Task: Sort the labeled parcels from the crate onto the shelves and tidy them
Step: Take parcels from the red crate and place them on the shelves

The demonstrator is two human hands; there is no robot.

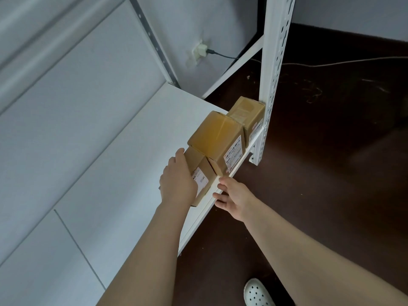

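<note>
Head | left hand (177,183) clamped on near parcel (196,161) | right hand (234,199) spread by shelf (136,164) | slide flush against neighbour (217,140), label outward

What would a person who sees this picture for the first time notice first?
Three brown labeled parcels stand in a row along the front edge of the white shelf, beside the slotted upright post. The left hand grips the nearest parcel, while the open right hand lies at the shelf's front edge.
</note>
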